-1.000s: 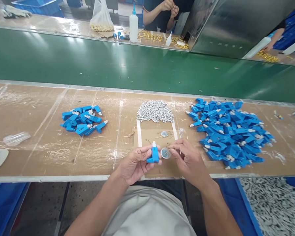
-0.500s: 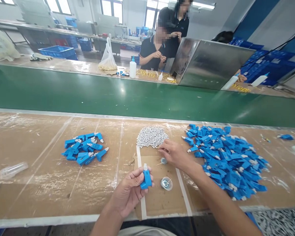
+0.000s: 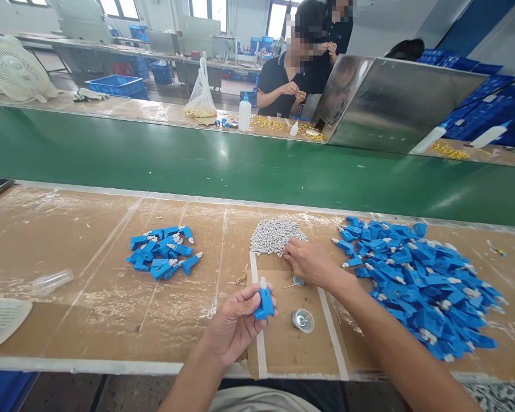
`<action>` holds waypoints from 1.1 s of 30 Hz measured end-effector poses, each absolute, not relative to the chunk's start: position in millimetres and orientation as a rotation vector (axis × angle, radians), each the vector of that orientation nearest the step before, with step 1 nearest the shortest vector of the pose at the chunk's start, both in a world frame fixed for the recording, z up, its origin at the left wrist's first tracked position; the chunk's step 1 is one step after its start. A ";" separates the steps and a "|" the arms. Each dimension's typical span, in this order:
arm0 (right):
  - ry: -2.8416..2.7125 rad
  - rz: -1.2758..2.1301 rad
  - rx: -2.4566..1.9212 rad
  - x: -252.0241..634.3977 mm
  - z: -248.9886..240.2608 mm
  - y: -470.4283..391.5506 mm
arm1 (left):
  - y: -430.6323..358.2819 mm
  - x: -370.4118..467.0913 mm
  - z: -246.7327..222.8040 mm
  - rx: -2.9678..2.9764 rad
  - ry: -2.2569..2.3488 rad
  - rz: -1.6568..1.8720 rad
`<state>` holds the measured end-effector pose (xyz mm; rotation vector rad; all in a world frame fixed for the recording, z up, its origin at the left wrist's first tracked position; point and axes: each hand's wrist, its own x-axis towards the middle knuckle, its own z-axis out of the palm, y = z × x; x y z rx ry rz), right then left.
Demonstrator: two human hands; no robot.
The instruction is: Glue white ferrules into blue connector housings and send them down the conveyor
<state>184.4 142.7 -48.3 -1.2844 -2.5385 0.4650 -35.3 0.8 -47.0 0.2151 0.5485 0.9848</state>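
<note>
My left hand (image 3: 240, 320) holds a blue plastic part with a white tip (image 3: 264, 303) between thumb and fingers, tip pointing up. At the lower right edge of a pile of small whitish-grey pieces (image 3: 274, 236), my right hand (image 3: 306, 260) has its fingers pinched together; whatever is between them is hidden. Beneath that hand a small round container (image 3: 298, 281) is partly covered, a thin stick beside it. Nearer to me stands a clear cup (image 3: 302, 320) of liquid with a stick in it.
Blue parts lie in a small heap (image 3: 163, 252) on the left and a large heap (image 3: 429, 286) on the right. A clear plastic tube (image 3: 52, 281) rests at far left. Beyond the table runs a green belt (image 3: 175, 154); people work across it beside a metal panel (image 3: 395, 103).
My view has swung a little to the left. The right hand's fingertips have come down against the edge of the whitish-grey pile. My left hand keeps holding the blue part upright.
</note>
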 end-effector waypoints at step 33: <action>-1.338 1.479 -1.118 173.1 5.6 9.9 | -14.7 8.3 -5.0 0.523 0.774 1.145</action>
